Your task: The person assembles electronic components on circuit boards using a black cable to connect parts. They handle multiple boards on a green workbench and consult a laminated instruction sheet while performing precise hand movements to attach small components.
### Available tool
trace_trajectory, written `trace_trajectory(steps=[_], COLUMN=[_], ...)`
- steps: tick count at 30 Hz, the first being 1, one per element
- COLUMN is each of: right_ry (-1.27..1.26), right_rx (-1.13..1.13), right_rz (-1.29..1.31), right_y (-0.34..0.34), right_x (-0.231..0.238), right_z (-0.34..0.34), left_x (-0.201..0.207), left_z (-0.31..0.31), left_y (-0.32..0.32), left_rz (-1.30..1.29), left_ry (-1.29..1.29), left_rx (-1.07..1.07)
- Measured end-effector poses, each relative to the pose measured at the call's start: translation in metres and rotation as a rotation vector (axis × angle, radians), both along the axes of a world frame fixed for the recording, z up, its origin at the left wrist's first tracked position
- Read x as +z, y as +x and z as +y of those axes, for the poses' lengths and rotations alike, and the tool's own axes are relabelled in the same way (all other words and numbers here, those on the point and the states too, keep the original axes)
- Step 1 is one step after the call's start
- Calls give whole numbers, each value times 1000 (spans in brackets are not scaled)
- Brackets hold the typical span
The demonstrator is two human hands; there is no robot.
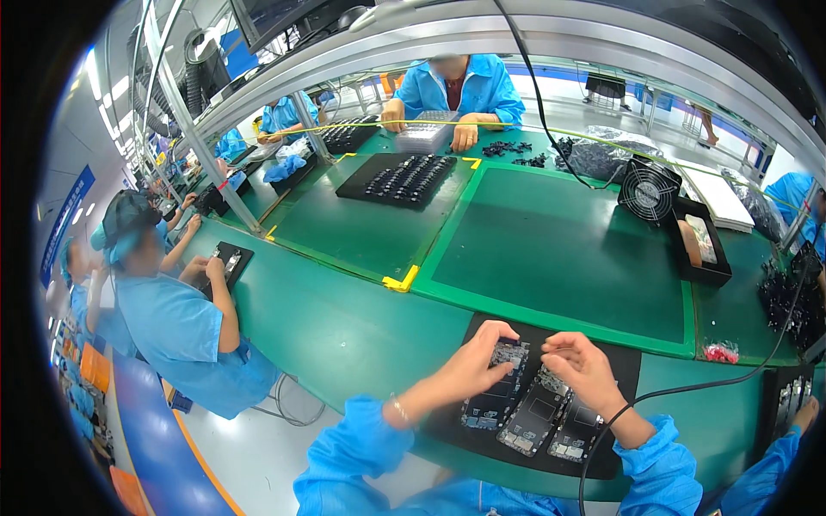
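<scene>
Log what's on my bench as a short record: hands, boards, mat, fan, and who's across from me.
Left hand: over the left board; contact unclear
Right hand: fingers bent above the middle board; hold unclear
Boards: three, side by side, the right board included
Mat: black, under the boards
Fan: far right, beside a black box
Across: person in blue at clear trays

Green workbench point(327, 314) was viewed through one fisheye lens from the wearer's head, lens was faced forward and steeply down, left hand point(469, 370) and right hand point(585, 370) were seen close toward five o'clock, worker opposite point(492, 90) was caught farther off at twelve.
</scene>
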State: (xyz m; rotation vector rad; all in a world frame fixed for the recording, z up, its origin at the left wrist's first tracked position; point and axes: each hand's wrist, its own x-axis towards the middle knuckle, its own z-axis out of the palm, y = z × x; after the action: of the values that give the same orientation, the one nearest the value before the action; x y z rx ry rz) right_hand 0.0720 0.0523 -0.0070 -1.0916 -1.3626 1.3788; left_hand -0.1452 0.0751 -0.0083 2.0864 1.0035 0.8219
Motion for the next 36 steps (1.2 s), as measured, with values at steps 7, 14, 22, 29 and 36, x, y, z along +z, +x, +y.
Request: trace_trajectory(steps=[7, 14, 22, 29, 36], right_ry=[-23, 17, 109, 83, 201], right_rx=[-203, -270, -265, -213, -268], right_rz=[-25, -53, -321, -15, 14], right_y=[56, 60, 57, 29, 14], right_x=[-30, -38, -27, -8, 10], right_z=[-18, -21, -15, 7, 16], left_x=[-38, -36, -6, 12, 18], left_z=[26, 4, 3, 6, 7], left_y=[-5, 61, 55, 57, 57], left_rz=[242, 350, 116, 49, 13], left_ry=[163, 251, 22, 321, 564], left_rx=[-13, -240, -60, 77, 234])
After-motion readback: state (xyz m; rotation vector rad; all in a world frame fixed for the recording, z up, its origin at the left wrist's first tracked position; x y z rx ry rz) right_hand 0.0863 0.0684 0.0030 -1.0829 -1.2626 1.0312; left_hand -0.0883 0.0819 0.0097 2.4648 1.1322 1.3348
